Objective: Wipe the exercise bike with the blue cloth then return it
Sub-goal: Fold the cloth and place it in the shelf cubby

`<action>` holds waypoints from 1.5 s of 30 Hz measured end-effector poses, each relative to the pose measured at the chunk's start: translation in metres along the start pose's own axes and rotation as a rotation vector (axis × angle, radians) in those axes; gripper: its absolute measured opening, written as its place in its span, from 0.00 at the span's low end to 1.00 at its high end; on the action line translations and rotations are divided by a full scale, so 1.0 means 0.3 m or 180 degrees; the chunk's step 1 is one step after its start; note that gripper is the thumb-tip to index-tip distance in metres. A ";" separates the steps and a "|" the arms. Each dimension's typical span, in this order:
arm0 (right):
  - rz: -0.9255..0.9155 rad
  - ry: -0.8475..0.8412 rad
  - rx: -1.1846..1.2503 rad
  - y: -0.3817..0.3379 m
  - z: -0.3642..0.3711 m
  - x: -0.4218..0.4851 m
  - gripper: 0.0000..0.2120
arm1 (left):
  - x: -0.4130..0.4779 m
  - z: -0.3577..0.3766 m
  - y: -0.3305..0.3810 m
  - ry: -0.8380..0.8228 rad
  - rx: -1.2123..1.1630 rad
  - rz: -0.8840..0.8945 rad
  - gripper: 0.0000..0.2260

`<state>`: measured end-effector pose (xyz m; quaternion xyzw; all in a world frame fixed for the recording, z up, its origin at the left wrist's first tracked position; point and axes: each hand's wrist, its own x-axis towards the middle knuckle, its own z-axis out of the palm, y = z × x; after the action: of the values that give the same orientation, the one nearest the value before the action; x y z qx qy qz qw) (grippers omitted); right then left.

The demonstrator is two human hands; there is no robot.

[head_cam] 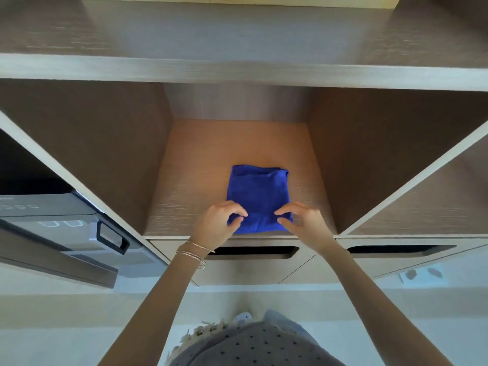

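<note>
A folded blue cloth [258, 196] lies flat on the wooden floor of the middle shelf compartment [195, 165], near its front edge. My left hand [219, 223] rests at the cloth's near left corner, thumb and fingers pinched on the fabric. My right hand [303, 220] is at the near right corner, its fingertips curled onto the cloth's edge. Thin bangles circle my left wrist. The exercise bike is out of view.
A wide shelf board [237, 72] runs overhead. Side compartments flank the middle one; the left holds a grey safe [52, 220] with a black handle. Two drawers with dark slot handles [253, 250] sit below the shelf. Pale floor lies underfoot.
</note>
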<state>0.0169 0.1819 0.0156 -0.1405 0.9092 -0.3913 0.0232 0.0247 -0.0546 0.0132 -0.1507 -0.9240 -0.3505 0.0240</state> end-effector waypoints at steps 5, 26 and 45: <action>-0.0114 0.0103 -0.0313 -0.017 -0.007 0.063 0.09 | 0.070 0.012 0.019 -0.0006 0.0383 0.0104 0.13; 0.0425 -0.0053 -0.0921 -0.014 -0.062 0.226 0.11 | 0.289 -0.033 -0.002 -0.0302 0.0929 -0.0224 0.11; 0.0798 -0.0376 -0.1412 -0.008 -0.027 0.279 0.05 | 0.389 -0.040 -0.003 -0.1067 0.1354 0.0273 0.13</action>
<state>-0.0640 0.1632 0.0288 -0.0510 0.9801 -0.1676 0.0932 -0.0876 -0.0325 0.0392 -0.2372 -0.9607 -0.1174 -0.0833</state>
